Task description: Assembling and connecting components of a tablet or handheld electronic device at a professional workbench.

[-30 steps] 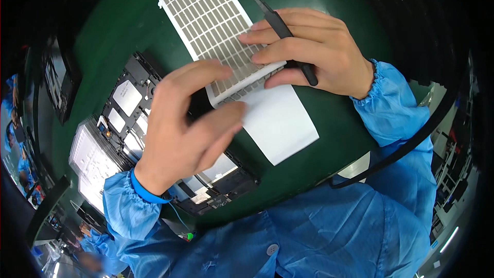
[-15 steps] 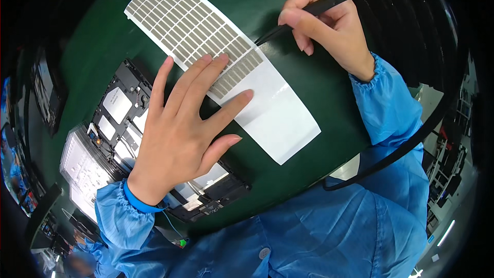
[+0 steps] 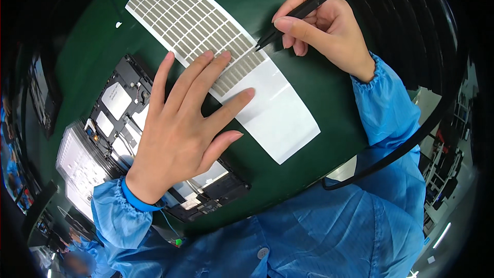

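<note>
A white backing sheet [image 3: 283, 118] lies slantwise on the green table, with rows of small grey rectangular stickers [image 3: 193, 18] on its upper part and a bare lower part. My left hand [image 3: 177, 118] rests on it with fingers spread, the fingertips touching the sticker rows and the bare strip. In my right hand [image 3: 329, 31], black tweezers [image 3: 303, 9] are held like a pen. Their tips meet the right edge of the sheet, at the last sticker rows. Partly under my left hand and wrist is an opened black electronic device [image 3: 116, 100] with white labels and cables.
At the left, a stack of clear plastic trays [image 3: 82, 159] stands beside the device. A small white scrap [image 3: 119, 24] lies on the green table [image 3: 309, 77]. A black cable [image 3: 381, 167] curves along the right. Another person's blue sleeve [image 3: 95, 252] shows at lower left.
The tweezers have tilted, and their tips have shifted slightly down onto the sheet's edge. A small white scrap now shows at the upper left. My left hand stays in place.
</note>
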A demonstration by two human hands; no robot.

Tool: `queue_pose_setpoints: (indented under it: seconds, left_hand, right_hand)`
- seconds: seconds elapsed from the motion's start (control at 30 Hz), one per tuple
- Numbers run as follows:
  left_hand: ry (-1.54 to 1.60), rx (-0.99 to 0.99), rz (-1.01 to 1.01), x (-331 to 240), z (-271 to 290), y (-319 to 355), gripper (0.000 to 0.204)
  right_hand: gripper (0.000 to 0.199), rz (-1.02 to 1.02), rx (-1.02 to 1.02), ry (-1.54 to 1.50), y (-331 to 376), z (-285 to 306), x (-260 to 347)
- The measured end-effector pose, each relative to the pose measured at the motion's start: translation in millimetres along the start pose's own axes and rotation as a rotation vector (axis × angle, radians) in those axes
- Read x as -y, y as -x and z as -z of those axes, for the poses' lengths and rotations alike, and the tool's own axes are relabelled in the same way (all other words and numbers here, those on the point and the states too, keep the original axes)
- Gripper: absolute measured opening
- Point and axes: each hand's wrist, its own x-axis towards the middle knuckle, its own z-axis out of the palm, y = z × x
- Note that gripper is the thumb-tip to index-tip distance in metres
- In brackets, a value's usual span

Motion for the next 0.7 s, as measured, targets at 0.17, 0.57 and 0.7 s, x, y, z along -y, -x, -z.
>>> queue_pose_setpoints:
  seconds: [0.17, 0.57, 0.7]
  left_hand:
    - [-0.008, 0.014, 0.013, 0, 4, 5, 0.045]
    - [0.016, -0.277, 0.256, 55, 68, 88, 0.053]
    - [0.079, -0.466, 0.390, 60, 31, 130, 0.066]
  right_hand:
    - [0.017, 0.010, 0.058, -0.004, -5, 0, 2]
    - [0.040, 0.011, -0.115, -0.279, -20, 4, -6]
    - [0.036, 0.208, 0.113, -0.174, -76, -66, 44]
